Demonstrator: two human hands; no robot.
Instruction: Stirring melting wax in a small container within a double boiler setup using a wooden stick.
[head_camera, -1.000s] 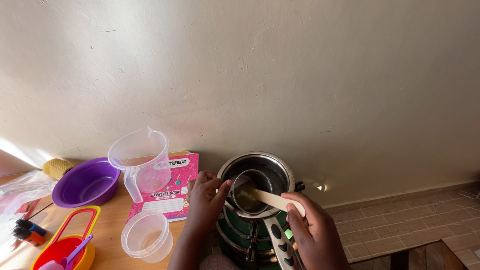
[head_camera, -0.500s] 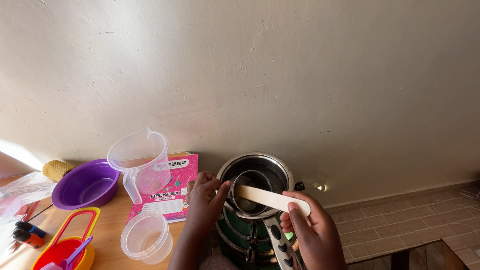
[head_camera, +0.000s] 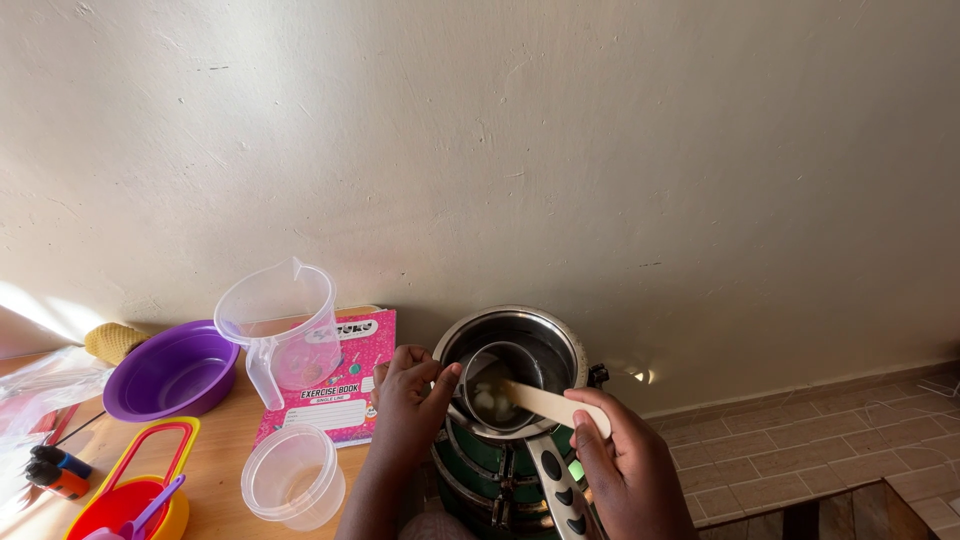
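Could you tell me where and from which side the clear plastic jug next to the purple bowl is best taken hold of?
Probably by its handle, the curved loop down the near-left side of the clear jug. It stands upright on the pink book, spout toward the wall, so come from the near left, past the purple bowl.

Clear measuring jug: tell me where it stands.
In the head view the clear measuring jug stands left of the pot, between the purple bowl and the pink exercise book.
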